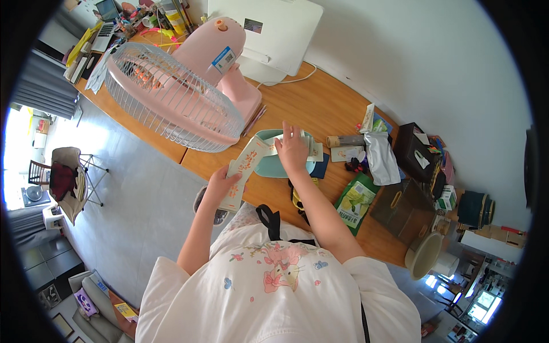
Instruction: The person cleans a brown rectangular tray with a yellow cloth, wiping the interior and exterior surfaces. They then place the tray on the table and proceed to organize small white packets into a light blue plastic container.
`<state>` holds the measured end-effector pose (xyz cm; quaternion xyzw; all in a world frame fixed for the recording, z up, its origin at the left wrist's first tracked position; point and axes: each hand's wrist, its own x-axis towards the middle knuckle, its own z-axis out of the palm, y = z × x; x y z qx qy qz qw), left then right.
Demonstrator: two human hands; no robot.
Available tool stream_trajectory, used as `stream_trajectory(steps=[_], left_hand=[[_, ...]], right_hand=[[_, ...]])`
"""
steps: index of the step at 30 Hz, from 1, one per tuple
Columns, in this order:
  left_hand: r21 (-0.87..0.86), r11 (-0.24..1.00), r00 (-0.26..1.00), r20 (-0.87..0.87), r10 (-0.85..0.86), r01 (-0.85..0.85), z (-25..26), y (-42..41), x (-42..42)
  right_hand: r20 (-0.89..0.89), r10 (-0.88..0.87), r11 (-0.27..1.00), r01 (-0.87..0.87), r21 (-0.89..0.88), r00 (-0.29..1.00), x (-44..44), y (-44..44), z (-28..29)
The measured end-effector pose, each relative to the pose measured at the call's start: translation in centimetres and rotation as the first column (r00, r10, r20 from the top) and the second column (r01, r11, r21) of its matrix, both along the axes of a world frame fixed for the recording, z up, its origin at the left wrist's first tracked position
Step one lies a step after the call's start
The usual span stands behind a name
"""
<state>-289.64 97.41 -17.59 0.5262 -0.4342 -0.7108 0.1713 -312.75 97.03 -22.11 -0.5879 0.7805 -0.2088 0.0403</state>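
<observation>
My left hand [224, 185] grips cream-coloured paper packets [248, 166] bearing orange writing, held slanting upward over the table's front edge. Their upper end reaches the mint-green tray [271, 168] on the table. Over this tray is my right hand [294, 150], fingers partly extended among more pale packets. Whether it pinches one is hidden by the hand. Similar packets [316, 151] stick out past the tray's right side, beside a dark blue flat item [321, 166].
A pink desk fan [171, 98] stands left of the tray, with a white monitor-like panel [274, 34] behind. To the right are a cylindrical tube [344, 141], a silver pouch [381, 158], a green pouch [357, 201] and a dark translucent box [403, 210]. Pens [254, 120] lie beside the fan base.
</observation>
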Motion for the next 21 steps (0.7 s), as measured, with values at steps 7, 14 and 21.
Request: stream_trajectory(steps=[7,14,21], left_hand=[[-0.034,0.999,0.999,0.052,-0.009,0.01,-0.5,-0.5,-0.8],[-0.006,0.987,0.98,0.117,-0.161,0.163,2.6,-0.9,-2.1],[0.088,0.996,0.998,0.05,-0.03,0.026,4.0,-1.0,-0.5]], right_hand=[[-0.069,0.354,0.913,-0.361,-0.191,0.933,-0.3,2.1,3.1],[0.086,0.626,0.778,-0.612,-0.145,0.775,4.7,4.4,3.2],[0.454,0.383,0.918,-0.276,-0.285,0.804,2.7,3.7,1.4]])
